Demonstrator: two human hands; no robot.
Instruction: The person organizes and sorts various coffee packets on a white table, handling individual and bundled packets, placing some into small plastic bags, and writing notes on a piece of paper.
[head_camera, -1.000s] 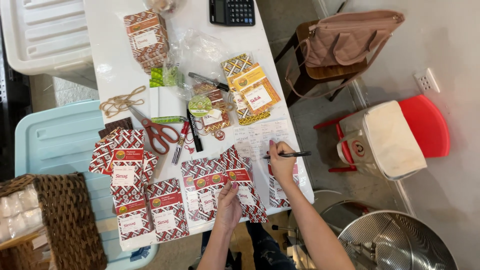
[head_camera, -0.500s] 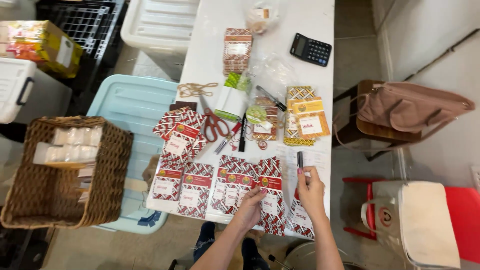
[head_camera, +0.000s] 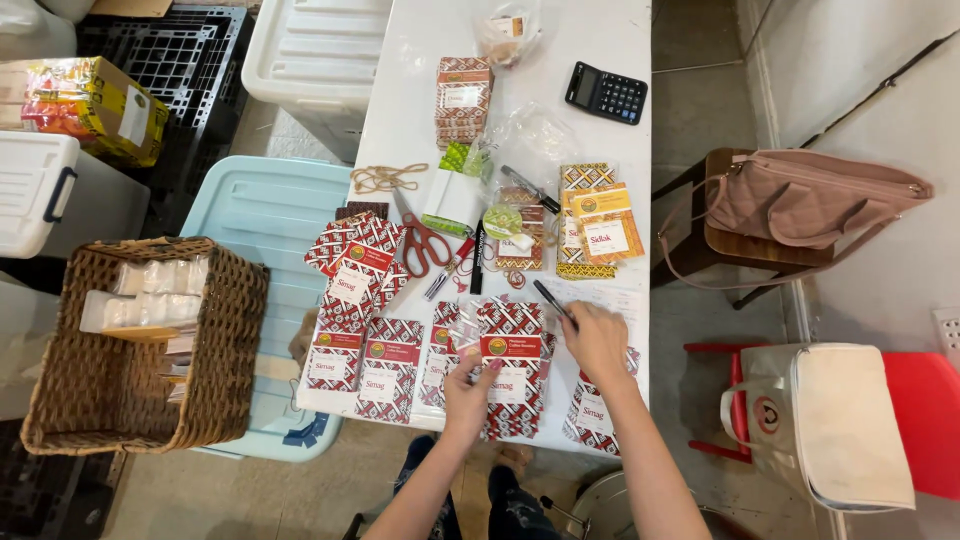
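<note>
Red-and-white patterned packets (head_camera: 512, 362) lie stacked at the near edge of the white table (head_camera: 410, 90), and the left hand (head_camera: 468, 392) rests on this stack with its fingers bent, the fingertips pressing the top packet's label. The right hand (head_camera: 597, 340) is closed around a black pen (head_camera: 553, 300), its tip pointing toward the far left over a sheet of paper (head_camera: 612, 296) near the right edge. Further patterned packets (head_camera: 362, 352) spread along the near-left corner, some overlapping. Beyond them lie red-handled scissors (head_camera: 424, 243), markers (head_camera: 462, 262) and a small pile of yellow-labelled packets (head_camera: 600, 225). Rubber bands (head_camera: 386, 178) sit toward the left edge, a stack of brown patterned packets (head_camera: 462, 98) toward the far end, and a black calculator (head_camera: 605, 93) near the far-right corner. Left of the table stand a wicker basket (head_camera: 225, 330) holding wrapped white items, resting beside a pale blue bin lid (head_camera: 270, 210). Right of the table, a pink handbag (head_camera: 810, 195) rests on a wooden chair (head_camera: 700, 240), and a cream bag (head_camera: 835, 420) sits on a red stool (head_camera: 925, 400).
</note>
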